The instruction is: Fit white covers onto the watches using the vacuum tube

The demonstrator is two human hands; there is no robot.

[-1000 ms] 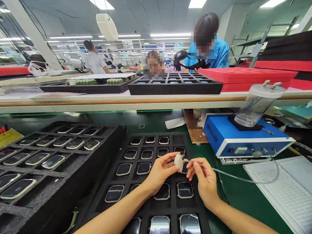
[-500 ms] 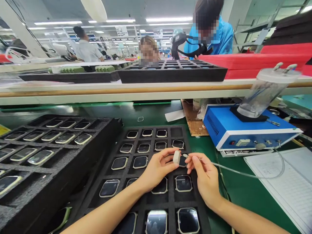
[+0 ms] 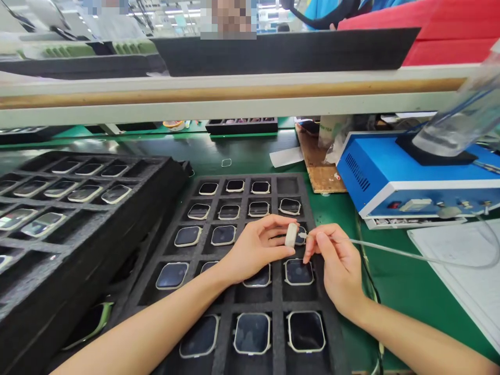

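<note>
Between the thumb and fingers of my left hand (image 3: 258, 247) is a small beige block-shaped piece (image 3: 291, 235), held on edge above the black foam tray (image 3: 275, 281). My right hand (image 3: 336, 255) pinches the end of a thin clear tube (image 3: 394, 246), whose pale tip (image 3: 302, 236) points at the piece from the right. Whether tip and piece touch is hard to tell. Square watch cases with dark screens, such as this one (image 3: 299, 272), lie in the tray's compartments below my hands.
A second foam tray (image 3: 128, 219) of watch cases stands raised at the left. At the right are a blue machine (image 3: 375, 182), a clear cylinder (image 3: 449, 130) and paper sheets (image 3: 461, 271). A shelf (image 3: 234, 107) crosses the back, with people beyond.
The view has tipped downward, so the shelf and trays sit higher in the picture. Both hands keep their holds, and the tube's tip shows more clearly beside the beige piece.
</note>
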